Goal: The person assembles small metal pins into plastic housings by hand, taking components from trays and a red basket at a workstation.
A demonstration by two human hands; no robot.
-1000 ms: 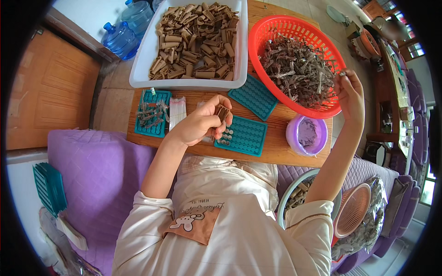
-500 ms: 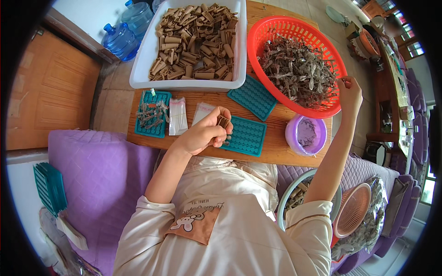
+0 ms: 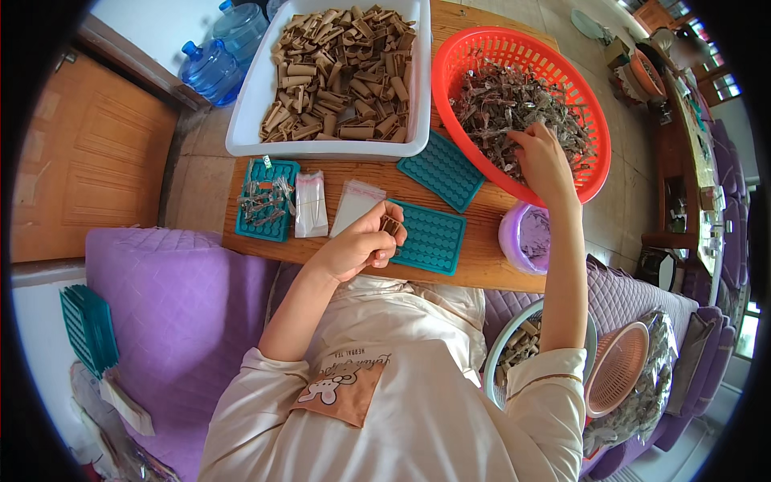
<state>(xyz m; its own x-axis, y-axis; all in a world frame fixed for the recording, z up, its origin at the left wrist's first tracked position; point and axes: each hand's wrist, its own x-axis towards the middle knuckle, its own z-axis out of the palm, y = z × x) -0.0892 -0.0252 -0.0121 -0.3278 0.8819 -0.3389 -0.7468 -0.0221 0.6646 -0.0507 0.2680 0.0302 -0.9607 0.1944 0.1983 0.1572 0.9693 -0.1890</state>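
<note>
Over there, blue water jugs [image 3: 212, 74] are standing by the white wall [image 3: 151, 36], near a brown wooden door [image 3: 96, 161], and purple quilted seating [image 3: 165, 321] is spreading close by.

The shirt [image 3: 450, 410] worn is cream, with short sleeves [image 3: 259, 390], a brown patch [image 3: 357, 398] and a white cartoon animal [image 3: 318, 390].
</note>
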